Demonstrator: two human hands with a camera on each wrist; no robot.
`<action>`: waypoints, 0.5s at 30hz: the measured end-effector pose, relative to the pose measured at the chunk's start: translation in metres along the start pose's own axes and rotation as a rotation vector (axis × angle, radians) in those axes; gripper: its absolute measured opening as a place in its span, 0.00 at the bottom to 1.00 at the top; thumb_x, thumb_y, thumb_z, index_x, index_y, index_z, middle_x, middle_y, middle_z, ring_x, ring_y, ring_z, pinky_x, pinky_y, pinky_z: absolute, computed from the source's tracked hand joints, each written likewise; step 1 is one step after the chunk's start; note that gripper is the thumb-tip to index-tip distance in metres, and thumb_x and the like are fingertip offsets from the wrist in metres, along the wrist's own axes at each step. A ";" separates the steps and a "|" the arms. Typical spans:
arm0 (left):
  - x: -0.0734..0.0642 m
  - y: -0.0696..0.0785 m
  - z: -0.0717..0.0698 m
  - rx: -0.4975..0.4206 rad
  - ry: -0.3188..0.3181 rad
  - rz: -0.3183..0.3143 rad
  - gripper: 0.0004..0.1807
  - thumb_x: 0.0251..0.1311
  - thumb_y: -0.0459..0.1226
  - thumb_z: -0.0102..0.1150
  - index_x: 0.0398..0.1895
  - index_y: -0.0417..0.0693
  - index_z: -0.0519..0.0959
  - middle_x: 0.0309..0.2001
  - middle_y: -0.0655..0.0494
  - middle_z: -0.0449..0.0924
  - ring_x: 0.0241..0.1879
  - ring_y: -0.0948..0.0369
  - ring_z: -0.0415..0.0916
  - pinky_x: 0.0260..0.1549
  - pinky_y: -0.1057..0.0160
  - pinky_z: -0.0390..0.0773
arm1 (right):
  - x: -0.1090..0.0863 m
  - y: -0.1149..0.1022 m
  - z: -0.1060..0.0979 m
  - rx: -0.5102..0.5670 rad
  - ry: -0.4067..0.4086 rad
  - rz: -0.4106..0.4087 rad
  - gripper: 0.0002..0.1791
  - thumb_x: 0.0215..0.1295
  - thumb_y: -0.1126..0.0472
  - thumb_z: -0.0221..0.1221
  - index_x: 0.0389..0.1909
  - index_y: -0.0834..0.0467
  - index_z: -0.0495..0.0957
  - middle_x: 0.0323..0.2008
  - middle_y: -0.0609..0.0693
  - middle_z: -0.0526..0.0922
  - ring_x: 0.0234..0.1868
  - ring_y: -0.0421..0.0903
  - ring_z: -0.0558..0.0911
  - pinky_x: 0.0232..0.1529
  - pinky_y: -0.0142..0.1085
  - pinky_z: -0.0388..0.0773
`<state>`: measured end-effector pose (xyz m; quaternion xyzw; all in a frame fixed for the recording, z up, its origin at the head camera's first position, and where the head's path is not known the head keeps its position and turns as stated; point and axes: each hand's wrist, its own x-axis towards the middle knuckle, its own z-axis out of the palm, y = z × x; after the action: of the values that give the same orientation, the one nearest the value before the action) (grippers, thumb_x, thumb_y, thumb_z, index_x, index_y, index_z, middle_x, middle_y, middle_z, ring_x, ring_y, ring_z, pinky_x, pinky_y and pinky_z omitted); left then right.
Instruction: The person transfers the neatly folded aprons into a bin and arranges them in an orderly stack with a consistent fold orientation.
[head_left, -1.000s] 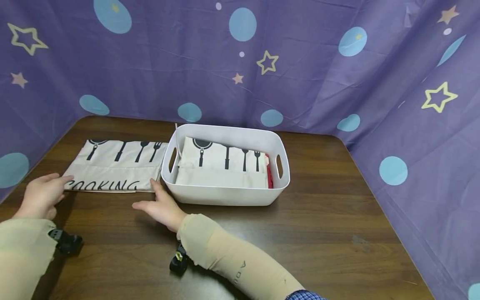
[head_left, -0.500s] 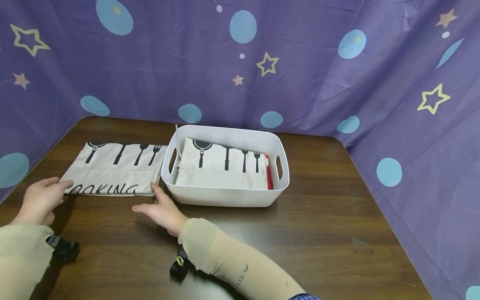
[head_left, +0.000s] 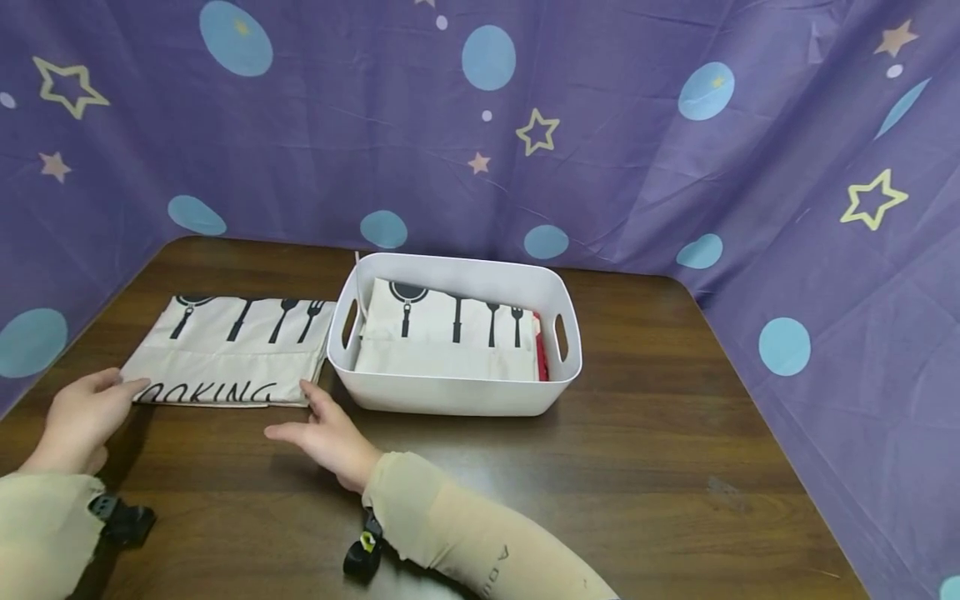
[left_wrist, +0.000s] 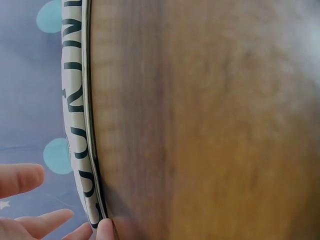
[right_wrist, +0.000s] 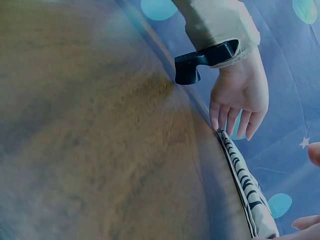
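Note:
A folded cream cloth [head_left: 225, 354] lies flat at the left of the table, printed with black kitchen utensils and the word COOKING. My left hand [head_left: 86, 421] touches its near left corner with extended fingers. At the near right corner, my right hand [head_left: 330, 433] rests its fingertips against the cloth's edge, thumb spread away. The left wrist view shows the cloth edge-on, with fingertips [left_wrist: 105, 230] right at its end. In the right wrist view the left hand [right_wrist: 242, 95] meets the cloth's far end, fingers fairly straight.
A white basket [head_left: 450, 396] with handle holes stands just right of the cloth. Inside it lie another utensil-printed cloth [head_left: 450, 358] and something red [head_left: 541, 354]. The brown wooden table [head_left: 637, 467] reaches back to a purple curtain [head_left: 600, 142] with stars and dots.
The cloth on the table and both hands have slid a little toward me. The basket has barely shifted in view. The head view has tilted slightly.

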<state>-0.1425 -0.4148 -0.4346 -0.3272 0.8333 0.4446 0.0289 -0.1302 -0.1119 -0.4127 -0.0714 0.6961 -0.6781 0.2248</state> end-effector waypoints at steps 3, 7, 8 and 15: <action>-0.013 0.005 -0.001 -0.017 -0.024 0.001 0.43 0.74 0.51 0.36 0.77 0.35 0.32 0.78 0.35 0.27 0.75 0.31 0.33 0.67 0.28 0.50 | -0.003 0.001 0.000 0.013 -0.005 -0.004 0.41 0.57 0.64 0.67 0.72 0.56 0.64 0.72 0.47 0.67 0.72 0.42 0.66 0.70 0.30 0.63; -0.029 0.013 -0.001 -0.028 -0.033 -0.010 0.42 0.74 0.50 0.35 0.77 0.36 0.32 0.78 0.34 0.27 0.73 0.28 0.40 0.68 0.29 0.50 | -0.007 0.003 -0.002 0.035 -0.015 0.009 0.40 0.57 0.65 0.67 0.72 0.56 0.64 0.72 0.49 0.67 0.72 0.41 0.65 0.71 0.30 0.62; -0.033 0.015 -0.001 -0.028 -0.031 -0.017 0.41 0.74 0.50 0.35 0.77 0.36 0.32 0.78 0.34 0.27 0.73 0.28 0.42 0.68 0.30 0.51 | -0.008 0.003 -0.002 0.041 -0.019 0.011 0.40 0.57 0.65 0.67 0.72 0.56 0.64 0.72 0.49 0.66 0.73 0.41 0.64 0.71 0.30 0.62; -0.051 0.025 0.001 -0.004 -0.011 -0.046 0.39 0.76 0.46 0.34 0.76 0.33 0.33 0.77 0.32 0.29 0.73 0.29 0.43 0.69 0.32 0.52 | -0.015 0.002 -0.005 0.080 -0.036 0.029 0.37 0.59 0.66 0.66 0.71 0.55 0.65 0.72 0.48 0.66 0.74 0.43 0.63 0.72 0.32 0.61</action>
<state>-0.1171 -0.3771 -0.3997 -0.3437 0.8245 0.4475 0.0431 -0.1185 -0.1016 -0.4119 -0.0645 0.6652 -0.7007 0.2497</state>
